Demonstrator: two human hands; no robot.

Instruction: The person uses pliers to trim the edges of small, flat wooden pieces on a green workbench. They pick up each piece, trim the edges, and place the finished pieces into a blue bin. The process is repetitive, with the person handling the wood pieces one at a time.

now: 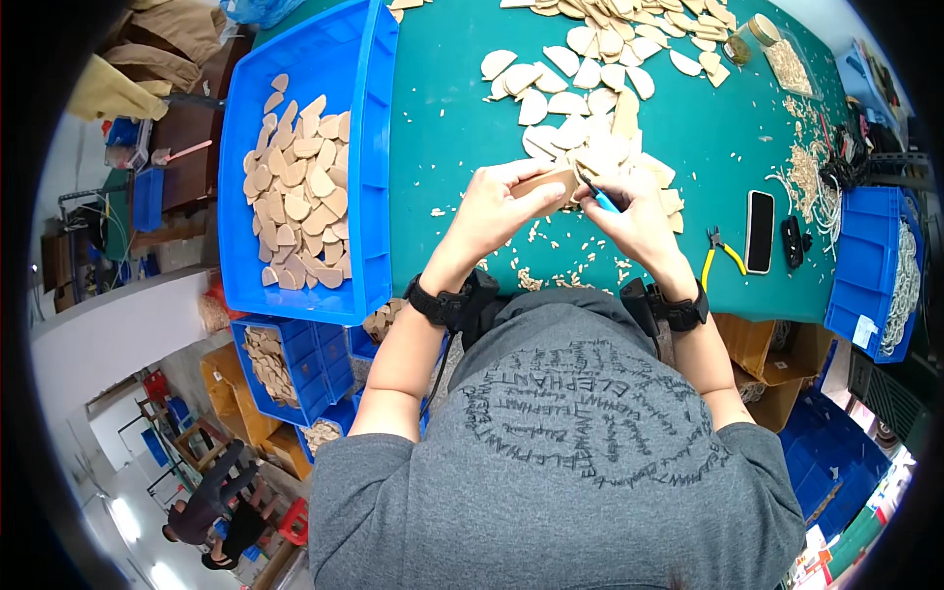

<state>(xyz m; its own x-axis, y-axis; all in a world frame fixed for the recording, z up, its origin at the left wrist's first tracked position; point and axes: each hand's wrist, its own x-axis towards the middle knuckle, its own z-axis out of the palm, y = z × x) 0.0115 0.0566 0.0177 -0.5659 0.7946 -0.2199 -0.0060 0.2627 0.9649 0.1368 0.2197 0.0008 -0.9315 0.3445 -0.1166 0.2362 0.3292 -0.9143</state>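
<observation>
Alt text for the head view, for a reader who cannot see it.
Left hand holds a tan half-round piece while right hand works it with a blue-handled tool over a green table. A blue tray of similar pieces sits left.

two hands work at the green counter (442, 147): the left hand (497, 211) grips one tan wooden piece (546, 184), and the right hand (629, 216) grips one blue-handled tool (600, 197). on the counter lie one black phone (759, 231), one pair of yellow-handled pliers (726, 251), one small black object (793, 241) and one jar with a gold lid (762, 29), plus a loose heap of pale wooden pieces (590, 88), too many to count. one large blue tray (374, 147) holds another uncounted pile, two smaller blue bins (315, 369) sit below it, and one blue bin (860, 265) stands at the right.
</observation>
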